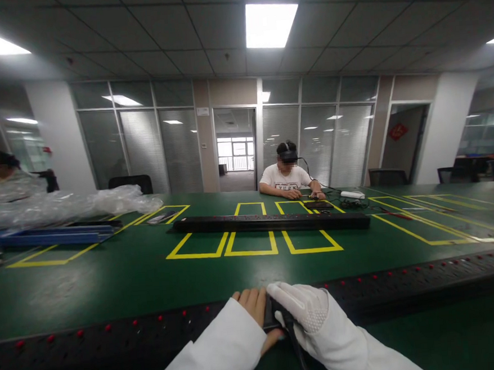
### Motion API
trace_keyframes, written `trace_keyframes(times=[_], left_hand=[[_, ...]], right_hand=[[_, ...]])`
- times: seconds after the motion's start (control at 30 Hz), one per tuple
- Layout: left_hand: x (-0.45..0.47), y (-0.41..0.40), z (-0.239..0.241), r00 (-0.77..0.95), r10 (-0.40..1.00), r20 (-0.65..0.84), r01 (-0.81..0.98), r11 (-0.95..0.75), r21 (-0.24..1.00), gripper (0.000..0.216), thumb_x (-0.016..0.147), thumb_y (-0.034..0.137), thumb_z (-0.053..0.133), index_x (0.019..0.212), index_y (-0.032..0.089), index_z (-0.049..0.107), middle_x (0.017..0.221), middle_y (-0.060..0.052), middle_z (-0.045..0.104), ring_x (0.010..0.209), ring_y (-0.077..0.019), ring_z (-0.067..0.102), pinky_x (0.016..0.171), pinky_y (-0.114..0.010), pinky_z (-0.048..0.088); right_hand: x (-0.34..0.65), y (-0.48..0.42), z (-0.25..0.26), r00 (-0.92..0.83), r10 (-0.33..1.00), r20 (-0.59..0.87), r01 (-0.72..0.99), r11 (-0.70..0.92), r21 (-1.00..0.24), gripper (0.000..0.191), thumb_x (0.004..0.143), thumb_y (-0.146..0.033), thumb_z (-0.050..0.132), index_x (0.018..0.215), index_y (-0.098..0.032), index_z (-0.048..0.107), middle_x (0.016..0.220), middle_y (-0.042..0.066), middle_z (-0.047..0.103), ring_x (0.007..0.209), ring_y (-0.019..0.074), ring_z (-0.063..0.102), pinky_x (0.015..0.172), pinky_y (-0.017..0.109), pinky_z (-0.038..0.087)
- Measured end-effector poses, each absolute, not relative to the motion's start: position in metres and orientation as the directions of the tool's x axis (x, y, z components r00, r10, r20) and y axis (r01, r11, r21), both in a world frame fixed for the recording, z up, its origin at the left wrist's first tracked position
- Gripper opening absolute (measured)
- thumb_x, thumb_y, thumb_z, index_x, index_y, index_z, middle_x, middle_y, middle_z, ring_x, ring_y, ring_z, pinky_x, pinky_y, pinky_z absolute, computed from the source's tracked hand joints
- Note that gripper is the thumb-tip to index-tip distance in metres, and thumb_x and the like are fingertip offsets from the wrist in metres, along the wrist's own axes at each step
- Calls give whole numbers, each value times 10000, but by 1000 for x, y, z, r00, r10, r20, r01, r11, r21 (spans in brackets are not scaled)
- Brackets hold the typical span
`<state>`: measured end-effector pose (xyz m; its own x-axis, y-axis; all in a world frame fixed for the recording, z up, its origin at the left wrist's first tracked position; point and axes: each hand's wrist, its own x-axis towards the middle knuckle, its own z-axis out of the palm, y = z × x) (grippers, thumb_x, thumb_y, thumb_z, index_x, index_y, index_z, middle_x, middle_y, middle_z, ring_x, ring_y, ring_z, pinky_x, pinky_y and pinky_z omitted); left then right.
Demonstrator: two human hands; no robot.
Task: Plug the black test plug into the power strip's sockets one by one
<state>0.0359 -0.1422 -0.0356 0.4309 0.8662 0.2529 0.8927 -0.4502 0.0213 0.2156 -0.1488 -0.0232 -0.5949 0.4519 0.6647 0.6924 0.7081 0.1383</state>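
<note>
A long black power strip (156,332) with a row of red buttons lies across the near side of the green table. My left hand (253,308), bare below a white sleeve, is wrapped over the middle of this strip, fingers on the far side and thumb on the near side. Right beside it, my right hand (304,308) in a white glove is closed at the same spot. A black cable (298,350) runs down from under the gloved fingers toward me. The dark part at its end is mostly hidden between my hands, so its kind is unclear.
A second black strip (270,221) lies farther back across yellow tape outlines. Blue rails (51,235) and clear plastic wrap (70,204) are at the left. Across the table a person (288,173) works near cables and a white box (352,195); another person (1,174) sits far left.
</note>
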Motion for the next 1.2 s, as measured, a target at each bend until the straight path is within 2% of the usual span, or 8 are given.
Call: trace_keyframes(times=[0.07,0.13,0.2,0.27,0.4,0.77,0.97,1.2], left_hand=[[35,-140,-41,445,851,278,884,-467,12,689,686,520,622,1233,117,508,1185,-142,590,991,-299,552,885,-447,420],[34,-137,-45,475,833,285,870,-492,-12,695,694,526,622,1239,112,504,1191,-149,589,988,-301,561,868,-443,436],[33,-134,-49,490,823,288,864,-501,-40,692,704,513,622,1241,93,502,1186,-162,592,979,-308,568,847,-442,449],[33,-133,-51,497,818,290,864,-499,-72,676,719,477,623,1252,83,494,1191,-171,590,976,-311,573,835,-438,456],[33,-133,-51,517,811,272,854,-509,-105,677,721,420,636,1279,73,471,1210,-180,582,982,-311,577,829,-439,465],[34,-136,-47,503,823,264,863,-495,-101,645,732,440,606,1255,75,504,1203,-186,584,978,-312,577,835,-437,447],[37,-140,-46,492,820,292,870,-478,-124,579,746,493,591,1230,179,547,1174,-172,598,998,-331,566,841,-455,417],[35,-137,-53,508,803,313,861,-473,-185,580,733,469,629,1239,196,549,1212,-176,589,1028,-337,568,854,-450,412]], right_hand=[[217,-149,-15,-652,421,630,652,736,182,468,827,-247,507,1286,-190,442,1159,77,622,823,209,635,678,346,549],[216,-149,-11,-693,379,614,587,790,175,479,797,-262,545,1267,-213,466,1143,65,631,849,207,636,715,349,551],[214,-150,-12,-608,435,665,607,794,36,482,800,-282,556,1270,-232,464,1171,65,616,981,201,622,837,329,532],[211,-150,-18,-574,457,680,622,783,-1,467,844,-235,506,1303,-218,421,1169,73,617,1030,162,615,886,258,511],[208,-150,-29,-549,474,688,635,772,-26,462,861,-244,488,1315,-216,408,1204,84,595,1096,167,583,936,255,480],[206,-152,-26,-548,495,674,656,754,-20,409,882,-271,422,1289,-227,436,1137,62,622,1030,143,606,875,236,500],[203,-158,-24,-520,526,673,706,708,-9,379,876,-263,439,1249,-209,472,1131,78,628,1026,156,612,870,253,504],[201,-164,-22,-493,553,672,757,653,18,373,880,-286,444,1244,-210,483,1135,75,631,993,169,624,834,268,513]])
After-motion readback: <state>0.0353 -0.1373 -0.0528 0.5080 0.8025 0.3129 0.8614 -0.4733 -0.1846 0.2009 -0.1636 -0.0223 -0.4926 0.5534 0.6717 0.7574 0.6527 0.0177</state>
